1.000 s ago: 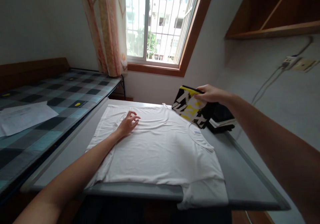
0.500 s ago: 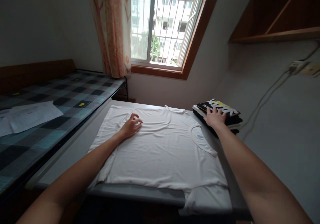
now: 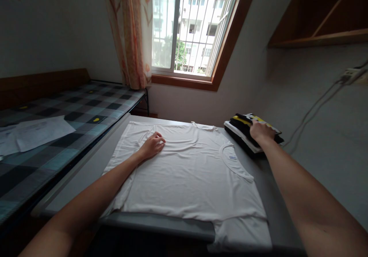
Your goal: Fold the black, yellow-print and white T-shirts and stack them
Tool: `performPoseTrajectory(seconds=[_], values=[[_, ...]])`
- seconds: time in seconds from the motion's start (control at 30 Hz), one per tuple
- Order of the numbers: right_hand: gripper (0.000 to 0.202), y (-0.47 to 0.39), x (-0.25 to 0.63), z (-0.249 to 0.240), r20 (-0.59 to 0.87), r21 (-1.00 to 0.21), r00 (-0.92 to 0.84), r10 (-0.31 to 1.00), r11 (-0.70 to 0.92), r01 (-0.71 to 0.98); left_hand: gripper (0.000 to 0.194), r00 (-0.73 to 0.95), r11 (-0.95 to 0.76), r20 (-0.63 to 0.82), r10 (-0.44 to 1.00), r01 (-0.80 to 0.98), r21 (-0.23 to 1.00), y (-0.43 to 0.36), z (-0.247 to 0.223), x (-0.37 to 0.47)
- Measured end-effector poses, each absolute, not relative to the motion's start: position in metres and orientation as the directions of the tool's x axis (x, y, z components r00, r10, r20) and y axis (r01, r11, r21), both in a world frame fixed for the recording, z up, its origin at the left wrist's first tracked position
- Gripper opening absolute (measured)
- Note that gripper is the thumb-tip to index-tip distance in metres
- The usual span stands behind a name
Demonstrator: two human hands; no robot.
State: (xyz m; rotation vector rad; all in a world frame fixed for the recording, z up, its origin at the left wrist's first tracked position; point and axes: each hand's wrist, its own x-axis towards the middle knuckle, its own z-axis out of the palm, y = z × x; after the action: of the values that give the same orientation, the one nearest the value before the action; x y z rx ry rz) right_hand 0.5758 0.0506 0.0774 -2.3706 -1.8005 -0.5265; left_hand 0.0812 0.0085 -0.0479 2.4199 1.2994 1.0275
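A white T-shirt [image 3: 184, 172] lies spread flat, its neckline toward the right and one sleeve hanging over the near edge. My left hand [image 3: 153, 145] rests on its left part, fingers curled in and no cloth visibly pinched. At the right stands a stack of folded clothes [image 3: 241, 136], black and white layers. My right hand [image 3: 262, 131] is on top of it, fingers bent around a folded black T-shirt [image 3: 240, 120] with yellow and white print. The hand covers much of that print, and its fingertips are partly hidden.
The grey table [image 3: 77, 176] adjoins a bed with a checked mattress [image 3: 71, 105], where paper sheets [image 3: 43, 132] lie. Beyond are a curtain [image 3: 133, 38] and a barred window [image 3: 192, 35]. Cables [image 3: 313, 109] hang along the right wall under a wooden shelf [image 3: 319, 38].
My right hand has shifted right on the stack and its fingers have bent; the top folded T-shirt sits differently. My left hand stays in place, its fingers drawn closer together. The view has shifted slightly.
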Motion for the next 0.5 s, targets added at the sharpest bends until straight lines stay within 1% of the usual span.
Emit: performPoseTrajectory(seconds=[0.07,0.1,0.13,0.23,0.3,0.4,0.5], values=[[0.055,0.047,0.575,0.081,0.388,0.057,0.347,0.854,-0.398,0.916,0.018,0.369,-0.588,0.475,0.799,0.642,0.492,0.008,-0.046,0.082],[0.055,0.046,0.573,0.080,0.397,0.071,0.342,0.852,-0.400,0.914,0.018,0.371,-0.591,0.475,0.798,0.639,0.492,0.008,-0.045,0.082],[0.054,0.044,0.570,0.078,0.386,0.103,0.319,0.866,-0.384,0.918,0.018,0.374,-0.594,0.477,0.795,0.640,0.488,0.008,-0.044,0.083],[0.049,0.041,0.562,0.069,0.290,0.203,0.243,0.926,-0.308,0.930,0.018,0.386,-0.599,0.477,0.790,0.652,0.464,0.007,-0.042,0.084],[0.046,0.041,0.559,0.063,0.291,0.222,0.226,0.930,-0.296,0.929,0.018,0.395,-0.601,0.472,0.788,0.662,0.448,0.007,-0.041,0.084],[0.052,0.042,0.562,0.061,0.339,0.180,0.212,0.917,-0.285,0.942,0.018,0.403,-0.603,0.470,0.785,0.669,0.434,0.006,-0.040,0.084],[0.059,0.043,0.570,0.061,0.264,0.053,0.283,0.922,-0.307,0.950,0.018,0.407,-0.601,0.463,0.787,0.674,0.429,0.005,-0.038,0.085]])
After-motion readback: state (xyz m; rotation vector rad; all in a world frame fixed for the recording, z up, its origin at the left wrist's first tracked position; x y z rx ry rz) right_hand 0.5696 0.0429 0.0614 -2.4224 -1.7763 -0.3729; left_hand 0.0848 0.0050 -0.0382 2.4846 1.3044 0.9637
